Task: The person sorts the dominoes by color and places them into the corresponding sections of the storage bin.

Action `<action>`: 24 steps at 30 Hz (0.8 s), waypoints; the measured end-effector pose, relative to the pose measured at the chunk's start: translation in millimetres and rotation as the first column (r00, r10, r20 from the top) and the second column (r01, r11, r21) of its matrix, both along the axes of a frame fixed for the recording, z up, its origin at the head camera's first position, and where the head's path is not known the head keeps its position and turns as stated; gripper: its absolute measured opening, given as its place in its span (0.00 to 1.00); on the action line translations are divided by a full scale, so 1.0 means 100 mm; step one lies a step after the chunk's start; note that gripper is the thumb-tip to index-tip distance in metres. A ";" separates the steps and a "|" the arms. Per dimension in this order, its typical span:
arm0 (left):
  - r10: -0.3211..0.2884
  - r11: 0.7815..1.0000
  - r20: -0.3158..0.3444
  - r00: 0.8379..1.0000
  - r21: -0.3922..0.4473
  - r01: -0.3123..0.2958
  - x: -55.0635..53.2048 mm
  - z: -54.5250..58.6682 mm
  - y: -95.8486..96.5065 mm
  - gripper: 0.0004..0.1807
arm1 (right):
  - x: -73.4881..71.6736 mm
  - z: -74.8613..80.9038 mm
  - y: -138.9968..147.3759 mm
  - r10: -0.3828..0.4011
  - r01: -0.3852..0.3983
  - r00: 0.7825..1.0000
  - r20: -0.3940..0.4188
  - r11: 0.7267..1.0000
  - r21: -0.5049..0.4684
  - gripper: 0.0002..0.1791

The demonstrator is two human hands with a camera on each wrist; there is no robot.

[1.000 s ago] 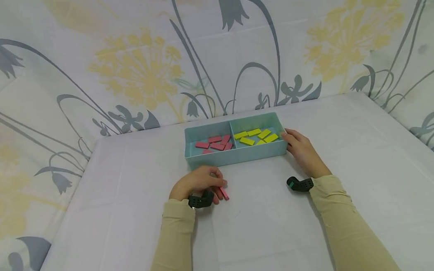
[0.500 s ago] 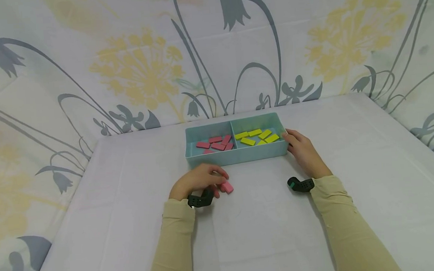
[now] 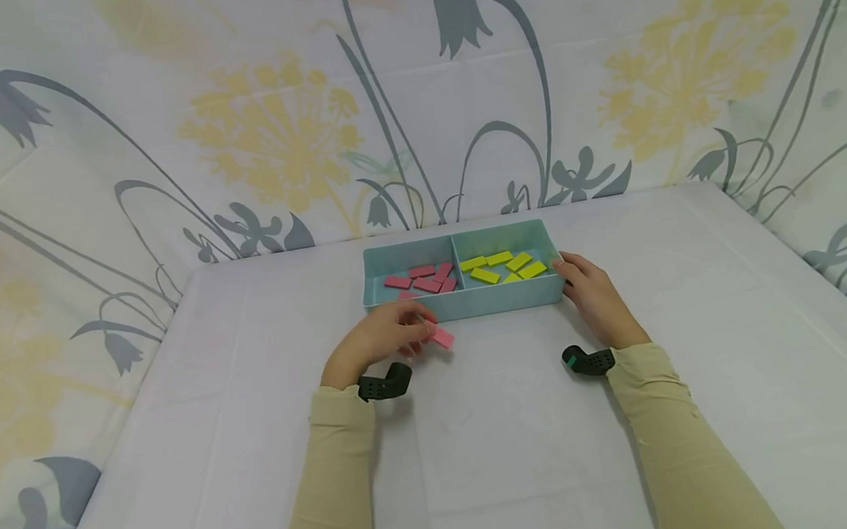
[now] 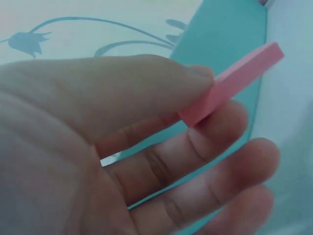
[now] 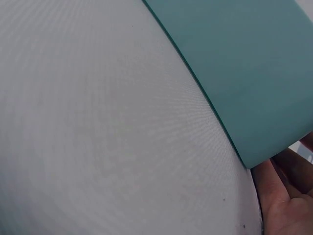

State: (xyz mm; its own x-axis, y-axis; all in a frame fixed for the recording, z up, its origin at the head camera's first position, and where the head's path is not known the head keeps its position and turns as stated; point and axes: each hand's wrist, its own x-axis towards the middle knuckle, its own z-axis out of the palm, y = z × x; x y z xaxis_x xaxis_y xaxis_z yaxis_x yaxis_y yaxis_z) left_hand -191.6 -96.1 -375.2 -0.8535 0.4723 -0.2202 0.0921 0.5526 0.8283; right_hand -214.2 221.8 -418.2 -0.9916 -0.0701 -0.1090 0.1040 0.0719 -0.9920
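Observation:
Between thumb and fingers, my left hand (image 3: 382,333) pinches a pink domino-shaped block (image 4: 234,83), held slanted just in front of the teal two-compartment box (image 3: 498,299). In the left wrist view the thumb presses its upper side and a fingertip lies under it; the other fingers are loosely bent. My right hand (image 3: 596,298) holds the box's right end, thumb at the rim, fingers partly hidden along the outer side. Several pink blocks (image 3: 426,284) lie in the left compartment. Several yellow blocks (image 3: 486,275) lie in the right one.
A divider (image 3: 457,262) separates the box's compartments. The box stands on a white cloth-covered table (image 3: 514,437), near its back edge. Behind and at both sides hangs a flower-patterned cloth (image 3: 413,95). Each wrist wears a black camera band (image 3: 385,382).
My left hand has lifted the pink block off the tabletop area and moved it forward, up to the box's front wall. The block has turned in the fingers. My right hand stays at the box's end.

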 end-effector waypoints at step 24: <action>0.292 0.955 -0.274 0.916 0.142 -0.262 0.00 0.20 -0.11 0.10 | 0.00 0.00 -0.01 0.002 -0.002 1.000 -0.012 1.000 -0.018 0.40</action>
State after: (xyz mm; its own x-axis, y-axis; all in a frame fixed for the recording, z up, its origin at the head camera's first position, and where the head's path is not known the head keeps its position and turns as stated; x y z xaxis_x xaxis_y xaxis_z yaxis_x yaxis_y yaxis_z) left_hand -191.7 -107.5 -355.7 -0.9725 0.2141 0.0918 0.1908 0.5059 0.8413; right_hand -214.6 220.3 -418.5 -0.9926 -0.0740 -0.0961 0.0922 0.0547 -0.9942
